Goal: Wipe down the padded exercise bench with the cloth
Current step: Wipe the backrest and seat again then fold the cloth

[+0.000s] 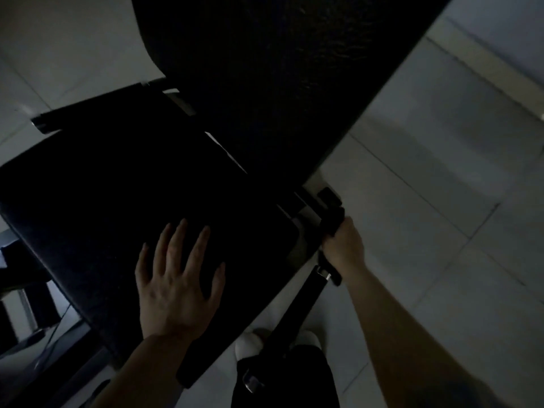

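Observation:
The black padded bench fills the dim view: its seat pad (123, 184) lies at the left and its long back pad (279, 69) rises toward the top. My left hand (176, 278) rests flat on the near part of the seat pad with the fingers spread. At the right edge of the seat, my right hand (343, 245) grips a dark part of the bench frame (331, 213). No cloth is visible.
Pale floor tiles (426, 187) spread to the right and upper left. A black frame bar (291, 316) slants down beside my legs and white shoe (248, 344). Dark equipment parts (20, 304) stand at the far left.

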{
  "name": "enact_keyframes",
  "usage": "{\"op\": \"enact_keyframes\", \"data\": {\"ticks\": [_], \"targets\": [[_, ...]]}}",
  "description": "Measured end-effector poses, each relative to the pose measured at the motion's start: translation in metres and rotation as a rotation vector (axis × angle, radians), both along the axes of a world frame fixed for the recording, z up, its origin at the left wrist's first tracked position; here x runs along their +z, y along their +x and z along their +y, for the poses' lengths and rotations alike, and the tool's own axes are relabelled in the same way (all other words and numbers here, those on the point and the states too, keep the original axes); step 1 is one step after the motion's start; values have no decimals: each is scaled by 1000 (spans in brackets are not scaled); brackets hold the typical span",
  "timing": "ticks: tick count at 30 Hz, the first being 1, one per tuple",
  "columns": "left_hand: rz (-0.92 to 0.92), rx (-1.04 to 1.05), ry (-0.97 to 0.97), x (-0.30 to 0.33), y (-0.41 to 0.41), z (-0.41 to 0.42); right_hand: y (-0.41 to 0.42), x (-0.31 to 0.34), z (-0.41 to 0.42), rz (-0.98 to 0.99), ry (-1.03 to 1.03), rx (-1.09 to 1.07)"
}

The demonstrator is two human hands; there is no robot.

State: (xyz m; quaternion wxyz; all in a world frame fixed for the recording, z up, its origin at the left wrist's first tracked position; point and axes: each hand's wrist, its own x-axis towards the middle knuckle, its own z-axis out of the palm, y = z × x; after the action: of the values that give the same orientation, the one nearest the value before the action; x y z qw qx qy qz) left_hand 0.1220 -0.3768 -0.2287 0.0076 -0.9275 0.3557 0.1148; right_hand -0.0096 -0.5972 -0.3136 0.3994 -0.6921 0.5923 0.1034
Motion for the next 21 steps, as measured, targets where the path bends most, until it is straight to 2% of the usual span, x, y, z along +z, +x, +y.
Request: {"op": "enact_keyframes", "data": {"ticks": [3,6,12,15,18,21], "targets": [[-15,-9,2,0,-2,-1,-22,4,35,-72,276,-270],[-24,-12,-3,0,-2,-1,-23,1,46,-75,308,-372],[-45,-25,-29,-4,-1,2,-4,-1,-5,-18,218,-117],[-51,-45,-43,-6,2,3,3,-5,-16,9,75,21],[-61,-33,-51,-6,-2,4,-20,-4,17,-182,-69,-14],[-59,-22,-97,-5,-3,4,-65,2,88,-372,-157,110]]}}
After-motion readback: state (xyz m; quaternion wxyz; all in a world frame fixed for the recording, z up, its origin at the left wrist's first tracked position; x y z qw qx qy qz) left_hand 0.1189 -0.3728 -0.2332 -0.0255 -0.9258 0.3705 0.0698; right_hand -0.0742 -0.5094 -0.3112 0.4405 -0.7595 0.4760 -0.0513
